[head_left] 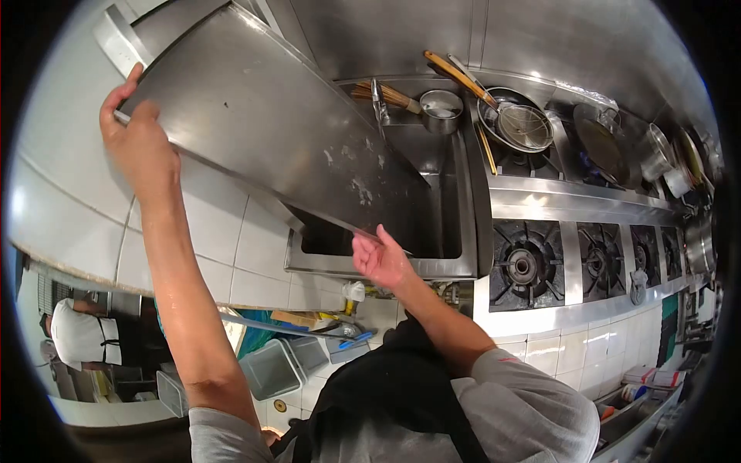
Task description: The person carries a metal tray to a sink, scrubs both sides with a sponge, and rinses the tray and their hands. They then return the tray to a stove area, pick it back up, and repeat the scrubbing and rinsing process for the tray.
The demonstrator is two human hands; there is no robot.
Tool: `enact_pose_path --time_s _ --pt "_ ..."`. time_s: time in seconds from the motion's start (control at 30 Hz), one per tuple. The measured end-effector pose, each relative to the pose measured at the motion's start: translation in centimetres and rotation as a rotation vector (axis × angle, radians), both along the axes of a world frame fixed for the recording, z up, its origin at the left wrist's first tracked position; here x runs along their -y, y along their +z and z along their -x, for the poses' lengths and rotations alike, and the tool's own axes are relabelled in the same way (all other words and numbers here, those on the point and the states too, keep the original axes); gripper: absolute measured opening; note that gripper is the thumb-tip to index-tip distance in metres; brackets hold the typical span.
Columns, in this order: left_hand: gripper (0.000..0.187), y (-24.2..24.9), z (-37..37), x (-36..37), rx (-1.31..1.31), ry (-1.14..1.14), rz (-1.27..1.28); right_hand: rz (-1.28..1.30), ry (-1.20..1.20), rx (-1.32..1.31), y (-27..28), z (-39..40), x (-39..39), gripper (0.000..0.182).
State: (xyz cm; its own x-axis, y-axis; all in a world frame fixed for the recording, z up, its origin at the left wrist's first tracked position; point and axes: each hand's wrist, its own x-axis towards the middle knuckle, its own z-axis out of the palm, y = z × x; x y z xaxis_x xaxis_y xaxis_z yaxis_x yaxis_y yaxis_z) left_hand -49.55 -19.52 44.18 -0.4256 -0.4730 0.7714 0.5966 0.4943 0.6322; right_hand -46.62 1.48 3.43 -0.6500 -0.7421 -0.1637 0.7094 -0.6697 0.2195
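A large flat stainless steel sheet (pixel 255 92) slants across the view, its lower right end down inside the sink (pixel 378 266). White specks and smears mark that lower end. At its upper left corner, my left hand (pixel 143 139) grips the edge with bent fingers. My right hand (pixel 382 258) holds the near edge lower down, over the sink's front rim, with some of its fingers hidden by the sheet. Behind the sheet stands a metal faucet (pixel 378 100).
A saucepan (pixel 441 112) and a bamboo brush (pixel 390 96) lie behind the sink. Right of it, gas burners (pixel 523 266) and a pan with a strainer (pixel 525 127) line the stove. Grey bins (pixel 270 370) stand below; another person (pixel 85 336) is at lower left.
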Motion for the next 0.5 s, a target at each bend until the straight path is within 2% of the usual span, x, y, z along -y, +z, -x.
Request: enact_pose_path --time_s 0.07,0.1,0.2,0.27,0.33,0.43,0.5 --pt "0.032 -1.2 2.6 1.9 -0.016 -0.017 -0.084 -0.17 0.272 -0.231 1.7 0.4 -1.4 0.035" --pt "0.032 -1.8 3.7 2.9 -0.045 -0.013 -0.119 -0.215 0.475 -0.465 1.5 1.3 -2.5 0.04" --pt "0.028 -2.6 5.6 4.5 -0.055 0.079 -0.109 -0.74 0.728 -1.05 7.8 7.0 -6.4 0.041" --pt "0.029 -2.5 6.2 3.8 -0.055 0.162 -0.095 -1.112 0.542 -1.139 8.3 12.3 -6.5 0.046" --pt "0.029 -2.1 6.4 2.3 -0.049 0.173 -0.127 -1.456 0.194 -1.254 5.8 17.6 -5.5 0.066" --pt "0.03 -1.4 7.3 1.7 -0.083 0.243 -0.094 -1.666 0.159 -1.175 2.6 22.5 -2.9 0.093" --pt "0.035 -0.6 7.9 1.0 -0.084 0.303 -0.042 -1.507 0.139 -1.108 1.8 24.3 -1.3 0.105"
